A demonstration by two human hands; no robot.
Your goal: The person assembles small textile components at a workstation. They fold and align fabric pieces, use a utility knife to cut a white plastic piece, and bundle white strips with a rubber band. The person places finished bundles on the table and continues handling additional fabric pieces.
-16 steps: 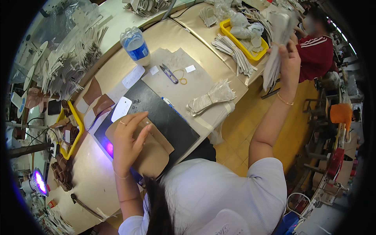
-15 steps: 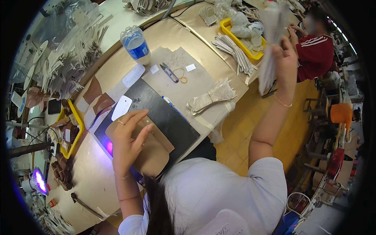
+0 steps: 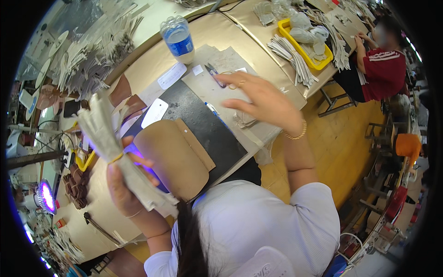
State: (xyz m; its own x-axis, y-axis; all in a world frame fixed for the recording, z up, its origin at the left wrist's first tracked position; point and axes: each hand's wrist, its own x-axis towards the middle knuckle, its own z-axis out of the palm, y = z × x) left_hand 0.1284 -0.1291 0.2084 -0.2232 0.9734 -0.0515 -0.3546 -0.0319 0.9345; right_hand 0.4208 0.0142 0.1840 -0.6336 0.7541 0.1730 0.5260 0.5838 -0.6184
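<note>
My left hand [image 3: 119,187] grips a bundle of off-white strips [image 3: 99,134], banded around the middle, at the left of the black board [image 3: 221,150]. Fingers apart and with nothing in it, my right hand [image 3: 270,100] hovers over the far right of the work area. Close to its fingertips are thread snips [image 3: 213,74]. Beneath it, a second pale bundle [image 3: 243,119] is partly hidden. On the board lies a curved tan panel [image 3: 168,159] with a straight strip along one edge. A white tag [image 3: 155,113] and a blue-and-white pen [image 3: 211,108] are beside it.
A large bottle [image 3: 177,41] stands at the back. Yellow trays sit at the back right [image 3: 328,59] and left [image 3: 85,162]. A purple-lit lamp [image 3: 46,197] is at left. A co-worker in a red shirt [image 3: 384,74] sits at far right.
The banded bundle has passed from my right hand, raised at far right, to my left hand at left. My right hand has come down over the table; my left hand has left the tan panel.
</note>
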